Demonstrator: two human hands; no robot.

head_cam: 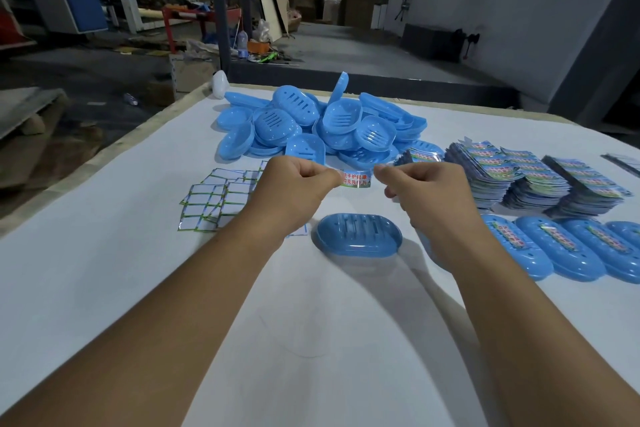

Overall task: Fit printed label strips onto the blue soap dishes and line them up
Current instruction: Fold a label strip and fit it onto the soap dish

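Both hands hold one printed label strip (356,178) in the air: the left hand (294,185) and the right hand (427,189) each pinch one end with curled fingers, just above an unlabelled blue soap dish (358,236) on the white surface (138,288). At the right, a row of labelled dishes (568,250) is already lined up, but the big pile of bare dishes (311,121) behind shows much work is left.

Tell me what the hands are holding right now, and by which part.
Both hands hold one printed label strip above the table: the left hand pinches its left end, the right hand its right end.
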